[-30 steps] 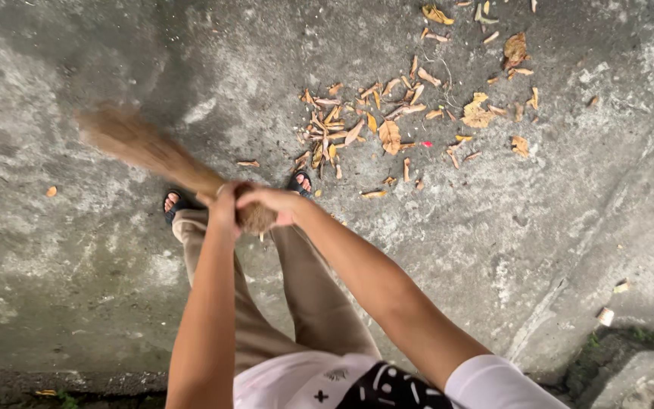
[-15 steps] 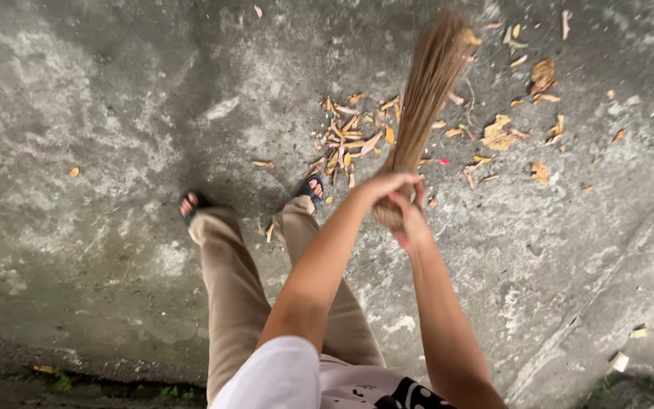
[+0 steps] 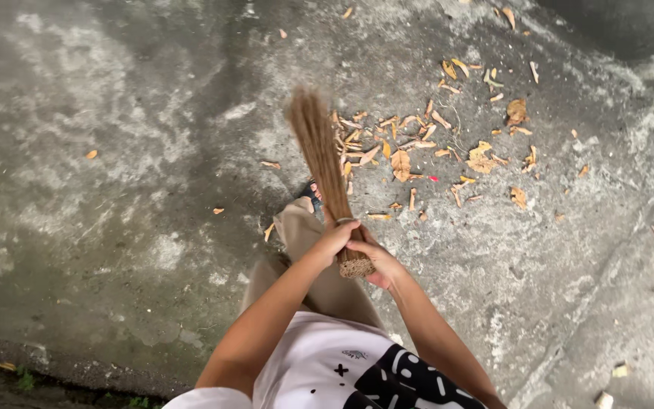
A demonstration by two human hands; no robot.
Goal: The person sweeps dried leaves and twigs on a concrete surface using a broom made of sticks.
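A stick broom (image 3: 322, 163) of thin brown fibres points away from me, its tip over the concrete near a scatter of dry leaves (image 3: 410, 148). My left hand (image 3: 336, 238) wraps the bound handle end from the left. My right hand (image 3: 382, 266) grips the same end from the right, just below the left one. Both arms reach forward from my white shirt. The butt of the broom shows between the two hands.
Grey stained concrete ground (image 3: 115, 189) lies all around. My tan trouser leg and sandalled foot (image 3: 310, 192) stand under the broom. Loose leaves lie at the left (image 3: 91, 154) and far right. A raised rough edge (image 3: 630, 250) runs diagonally at the right; grass at the lower left.
The broom swung from far left to the upper right, then back to the middle, pointing up-left of the leaf pile. Both hands kept their grip and came closer to my body.
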